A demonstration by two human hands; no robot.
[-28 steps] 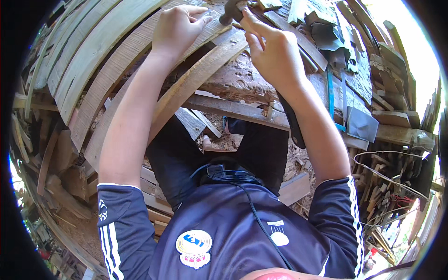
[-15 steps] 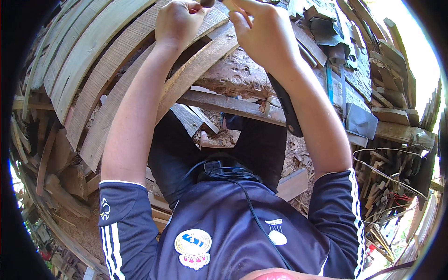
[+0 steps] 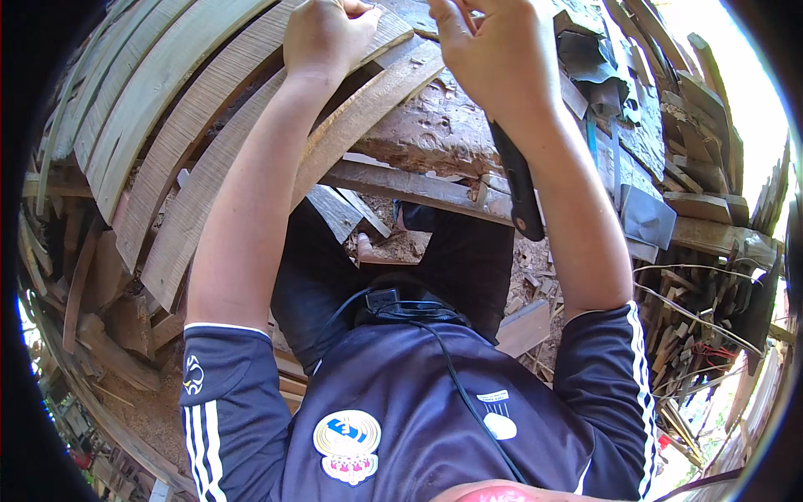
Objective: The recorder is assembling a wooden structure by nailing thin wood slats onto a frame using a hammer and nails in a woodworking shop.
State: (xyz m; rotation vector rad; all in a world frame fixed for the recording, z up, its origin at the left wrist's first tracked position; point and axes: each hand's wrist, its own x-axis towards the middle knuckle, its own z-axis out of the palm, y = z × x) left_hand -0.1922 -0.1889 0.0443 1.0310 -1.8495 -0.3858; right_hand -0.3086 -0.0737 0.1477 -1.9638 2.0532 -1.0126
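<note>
Above wooden slats [image 3: 146, 125], left hand [image 3: 326, 38] and right hand [image 3: 506, 54]

Counted from the left: at least six slats, side by side; two hands; one rough timber block [image 3: 431, 134]; one black handle [image 3: 523, 201]; one dark crumpled sheet [image 3: 585, 54]; one grey flat piece [image 3: 648, 217].

The left hand is over a slat near its end, thumb and fingers drawn together; I cannot tell whether anything sits between the tips. The right hand, apart from the left, has its fingers curled in on the black handle, though the grip itself is hidden.

That handle is slim and slightly curved, with a small round brownish mark near its rounded butt. It slants down from beneath the right wrist, beside the forearm; its upper part is out of view.

The top edge crops both hands. Dark gaps part some slats; a narrow gap separates the hands; open room lies left of the handle, above the block. The crumpled sheet is just beside the right hand.
</note>
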